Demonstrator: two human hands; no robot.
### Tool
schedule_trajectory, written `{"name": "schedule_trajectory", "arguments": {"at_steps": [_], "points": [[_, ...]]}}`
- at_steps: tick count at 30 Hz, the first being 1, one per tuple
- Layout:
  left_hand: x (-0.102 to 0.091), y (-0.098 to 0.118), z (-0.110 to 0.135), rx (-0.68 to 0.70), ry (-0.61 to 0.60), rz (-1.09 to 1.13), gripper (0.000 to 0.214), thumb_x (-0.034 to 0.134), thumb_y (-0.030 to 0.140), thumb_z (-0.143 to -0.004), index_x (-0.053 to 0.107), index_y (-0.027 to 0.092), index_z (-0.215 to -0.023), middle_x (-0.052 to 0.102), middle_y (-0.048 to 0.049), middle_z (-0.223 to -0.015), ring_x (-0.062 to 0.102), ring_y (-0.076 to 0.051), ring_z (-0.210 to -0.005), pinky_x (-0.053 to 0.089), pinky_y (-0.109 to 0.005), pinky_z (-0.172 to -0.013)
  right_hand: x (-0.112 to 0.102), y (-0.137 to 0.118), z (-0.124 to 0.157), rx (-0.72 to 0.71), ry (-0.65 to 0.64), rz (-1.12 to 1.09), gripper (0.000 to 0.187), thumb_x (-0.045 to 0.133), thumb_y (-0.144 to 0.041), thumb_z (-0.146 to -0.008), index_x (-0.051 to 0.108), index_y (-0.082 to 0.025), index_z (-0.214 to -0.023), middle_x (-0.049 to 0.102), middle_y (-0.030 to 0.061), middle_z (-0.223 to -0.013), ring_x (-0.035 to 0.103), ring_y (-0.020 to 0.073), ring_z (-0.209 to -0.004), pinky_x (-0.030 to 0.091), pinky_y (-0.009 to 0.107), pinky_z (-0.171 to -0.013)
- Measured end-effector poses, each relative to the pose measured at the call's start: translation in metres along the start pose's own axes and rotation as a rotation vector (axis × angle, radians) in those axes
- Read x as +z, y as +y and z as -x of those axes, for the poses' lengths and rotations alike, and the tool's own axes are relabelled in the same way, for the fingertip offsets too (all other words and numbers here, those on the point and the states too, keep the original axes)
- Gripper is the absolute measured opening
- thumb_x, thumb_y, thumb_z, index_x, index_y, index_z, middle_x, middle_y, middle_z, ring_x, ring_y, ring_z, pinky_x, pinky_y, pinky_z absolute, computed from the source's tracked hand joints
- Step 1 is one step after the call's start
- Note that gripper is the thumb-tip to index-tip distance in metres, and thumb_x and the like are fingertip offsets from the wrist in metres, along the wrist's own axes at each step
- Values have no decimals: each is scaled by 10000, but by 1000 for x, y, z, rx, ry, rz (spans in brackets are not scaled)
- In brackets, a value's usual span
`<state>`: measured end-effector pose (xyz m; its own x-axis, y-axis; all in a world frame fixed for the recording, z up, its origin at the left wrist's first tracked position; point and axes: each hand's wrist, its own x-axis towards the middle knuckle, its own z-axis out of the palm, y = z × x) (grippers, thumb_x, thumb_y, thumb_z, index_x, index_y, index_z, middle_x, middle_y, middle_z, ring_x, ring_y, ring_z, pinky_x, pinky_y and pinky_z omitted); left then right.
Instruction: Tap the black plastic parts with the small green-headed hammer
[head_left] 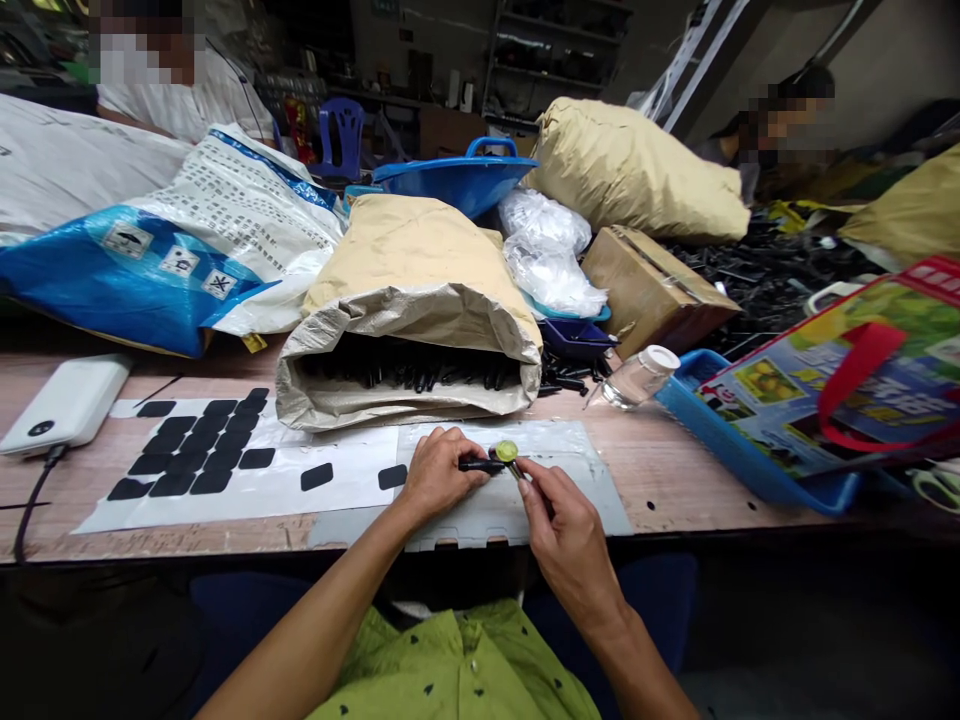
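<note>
My left hand (pixel 441 472) is closed on a short black rod-like part (pixel 477 464), which points to the right. My right hand (pixel 564 515) pinches the thin handle of a small tool with a round yellow-green head (pixel 507 451). That head is close to the tip of the black part; whether they touch I cannot tell. Beneath both hands lies a grey sheet (pixel 592 490). To the left, a white backing sheet (pixel 285 498) carries several black rounded patches (pixel 176 462). Just beyond my hands, a tan paper sack (pixel 420 245) lies with its mouth facing me and black parts (pixel 427 375) inside.
A white power bank (pixel 71 400) with a cable is at the left. On the right are a clear glass (pixel 639 378), a blue tray (pixel 750 460) and a colourful bag (pixel 862 370). A cardboard box (pixel 649 285) and large sacks stand behind. Two people are further back.
</note>
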<state>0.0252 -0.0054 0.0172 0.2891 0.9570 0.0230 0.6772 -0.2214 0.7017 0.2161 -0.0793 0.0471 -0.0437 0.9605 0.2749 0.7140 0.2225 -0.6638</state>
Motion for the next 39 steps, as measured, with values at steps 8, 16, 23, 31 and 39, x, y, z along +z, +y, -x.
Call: {"name": "schedule_trajectory", "arguments": {"at_steps": [8, 16, 23, 31, 39], "points": [[-1, 1, 1, 0, -13, 1, 180, 797, 303, -776, 787, 314, -955, 683, 0, -930, 558, -244, -996, 393, -382, -876, 5, 2, -5, 14, -46, -40, 318, 475, -311, -1012, 686, -237, -1239, 722, 75, -1076, 672, 203, -1029, 532, 325, -903], [1, 1, 4, 26, 27, -11, 164, 768, 270, -778, 768, 286, -941, 683, -8, -917, 554, -251, -983, 384, -396, -871, -23, 65, -39, 145, 196, 312, 323, 526, -320, -954, 719, -231, -1197, 704, 65, -1021, 627, 199, -888, 450, 324, -804], [2, 0, 6, 53, 57, -42, 177, 787, 281, -765, 743, 271, -936, 673, -9, -909, 553, -247, -969, 383, -391, -860, -11, 93, -45, 119, 223, 567, 304, 523, -291, -958, 720, -210, -1176, 661, 72, -961, 555, 210, -905, 377, 321, -788], [4, -1, 5, 72, 48, -76, 160, 782, 338, -800, 747, 269, -939, 674, -20, -919, 556, -248, -961, 377, -385, -847, -4, 89, -43, 85, 255, 683, 280, 511, -269, -974, 699, -218, -1175, 637, 75, -972, 514, 208, -894, 329, 321, -769], [6, -4, 6, 88, 55, -93, 165, 763, 346, -807, 749, 266, -951, 676, -20, -923, 547, -249, -967, 381, -390, -859, -5, 84, -46, 132, 192, 706, 251, 513, -247, -977, 640, -217, -1192, 623, 72, -1017, 519, 208, -914, 310, 325, -748]]}}
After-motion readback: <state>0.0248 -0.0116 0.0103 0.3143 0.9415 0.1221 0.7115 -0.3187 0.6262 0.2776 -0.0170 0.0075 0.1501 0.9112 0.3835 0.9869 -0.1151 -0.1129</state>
